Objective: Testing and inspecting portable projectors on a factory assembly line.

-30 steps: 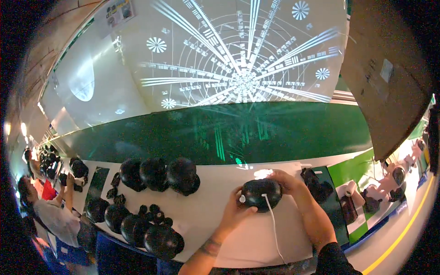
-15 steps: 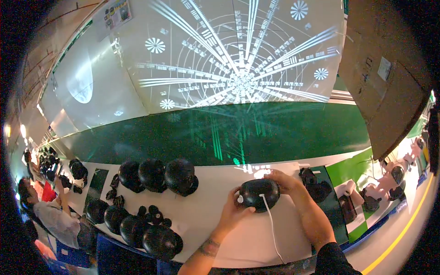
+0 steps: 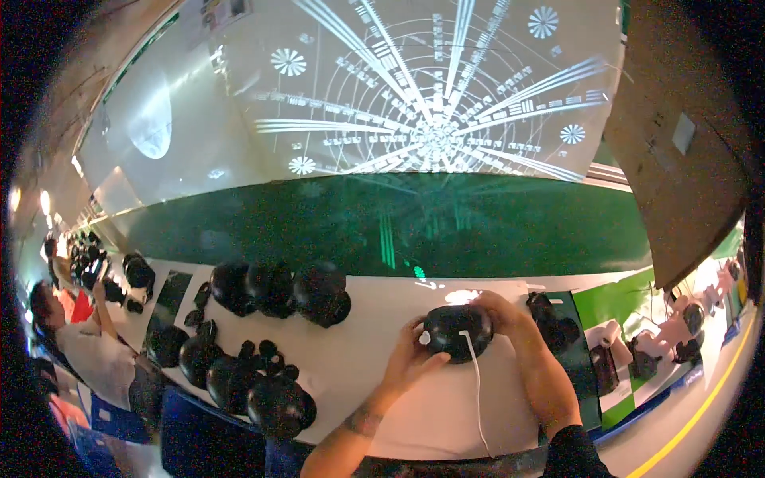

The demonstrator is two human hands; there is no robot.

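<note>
While both hands hold a black device — cardboard bears a label.

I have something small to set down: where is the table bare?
Bare white table lies between the black domes and left hand; another patch, crossed by the white cable, borders the black device and both forearms. Crowded: the table's left side and the dark mat holding black parts.

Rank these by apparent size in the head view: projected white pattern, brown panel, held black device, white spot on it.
1. projected white pattern
2. brown panel
3. black device
4. white spot
Apparent area only.
</note>
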